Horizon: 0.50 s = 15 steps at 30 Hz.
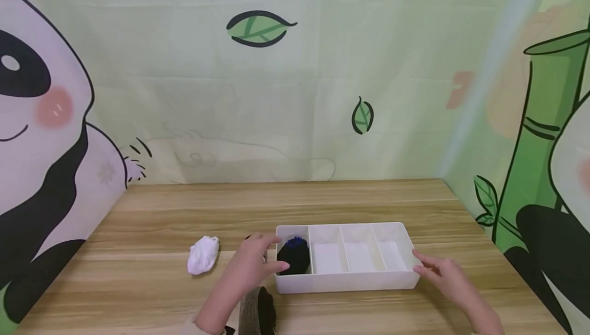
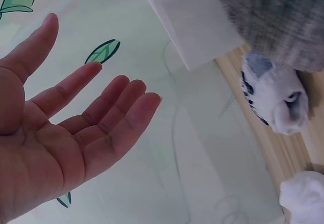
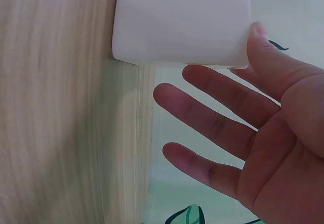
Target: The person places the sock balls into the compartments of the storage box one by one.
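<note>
A white divided box (image 1: 346, 282) sits on the table. Its leftmost compartment holds a black balled sock (image 1: 294, 258) with blue trim. At the box's left end is my left hand (image 1: 251, 263), fingers spread and nothing held; its palm shows in the left wrist view (image 2: 66, 133). My right hand (image 1: 444, 276) touches the box's right end with thumb and fingertips. In the right wrist view, that hand's fingers (image 3: 217, 123) lie extended along the box's end wall (image 3: 182, 27). A white sock with dark markings (image 2: 278, 95), mostly hidden behind my left hand in the head view, rests on the table.
A white balled sock (image 1: 203, 255) lies left of my left hand. A grey and black sock bundle (image 1: 257, 312) is at the near side, beside my left forearm. Behind the wooden table (image 1: 230, 204) hangs a printed cloth backdrop (image 1: 276, 99).
</note>
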Motion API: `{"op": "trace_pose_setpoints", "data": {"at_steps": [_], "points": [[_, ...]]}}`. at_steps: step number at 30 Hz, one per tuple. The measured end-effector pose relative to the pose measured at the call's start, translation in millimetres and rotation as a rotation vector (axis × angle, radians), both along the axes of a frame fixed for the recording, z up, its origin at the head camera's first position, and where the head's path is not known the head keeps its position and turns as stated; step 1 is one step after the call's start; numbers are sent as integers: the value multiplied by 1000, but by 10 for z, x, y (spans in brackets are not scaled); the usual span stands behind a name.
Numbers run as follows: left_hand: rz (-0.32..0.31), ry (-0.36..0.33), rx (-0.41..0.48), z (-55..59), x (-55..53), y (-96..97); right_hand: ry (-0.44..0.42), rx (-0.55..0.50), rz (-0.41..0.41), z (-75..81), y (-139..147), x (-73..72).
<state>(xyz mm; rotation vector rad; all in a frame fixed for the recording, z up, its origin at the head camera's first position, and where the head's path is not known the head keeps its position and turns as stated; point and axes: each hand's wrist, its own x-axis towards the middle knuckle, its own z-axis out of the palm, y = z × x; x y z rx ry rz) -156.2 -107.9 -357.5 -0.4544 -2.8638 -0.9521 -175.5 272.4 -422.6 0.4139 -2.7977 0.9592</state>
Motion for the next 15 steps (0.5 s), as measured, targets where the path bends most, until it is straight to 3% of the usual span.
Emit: {"op": "trace_pose_setpoints", "data": {"at_steps": [15], "points": [[-62, 21, 42, -159, 175, -200, -24, 14, -18, -15, 3, 6]]}}
